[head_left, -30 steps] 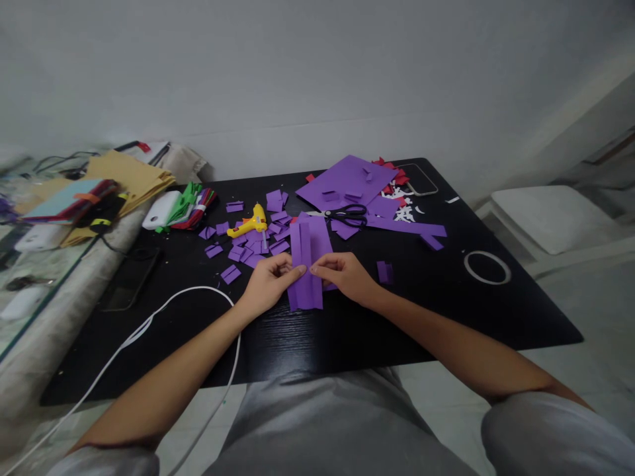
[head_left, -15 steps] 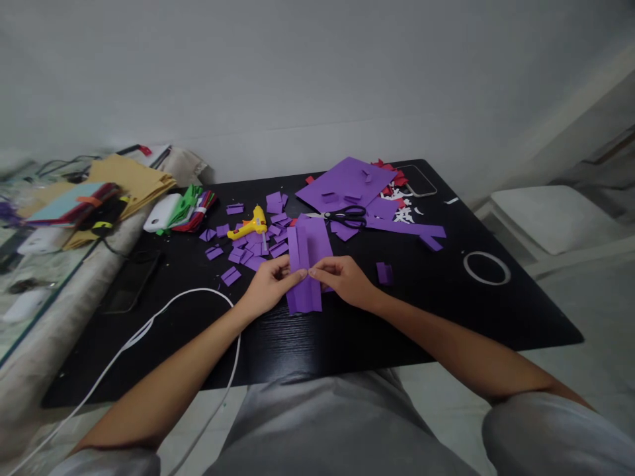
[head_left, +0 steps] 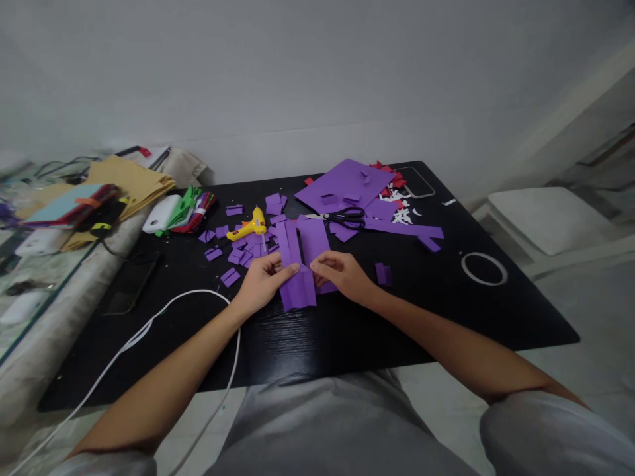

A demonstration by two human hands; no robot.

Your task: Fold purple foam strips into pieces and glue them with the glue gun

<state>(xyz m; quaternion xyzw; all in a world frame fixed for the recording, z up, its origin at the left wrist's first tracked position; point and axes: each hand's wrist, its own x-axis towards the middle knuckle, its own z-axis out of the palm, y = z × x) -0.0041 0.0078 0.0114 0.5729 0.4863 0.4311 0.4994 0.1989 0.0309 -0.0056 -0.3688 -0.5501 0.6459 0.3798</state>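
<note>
Held a little above the table is a creased strip of purple paper [head_left: 299, 289], upright in view with long fold lines. My left hand [head_left: 268, 274] grips its left side, thumb lying on top and fingers beneath. At its right edge, my right hand [head_left: 342, 274] is closed in a pinch, with fingertips at the paper's edge. Another purple sheet [head_left: 315, 238] lies behind, partly covered by the strip and my right hand. Beyond my left hand, several small folded purple pieces [head_left: 231, 276] surround a yellow glue gun [head_left: 251, 227].
Black-handled scissors [head_left: 344, 216] rest near a large purple sheet [head_left: 347, 178]. White paper scraps [head_left: 403, 213] and a tape ring [head_left: 485, 268] are to the right. A white cable [head_left: 171, 301] loops across the black table [head_left: 446, 317] on the left, near a phone [head_left: 131, 284].
The purple strip has shifted slightly left and tilted with my left hand. A dark gap now shows between its upper part and the sheet behind. My right hand stays almost in place.
</note>
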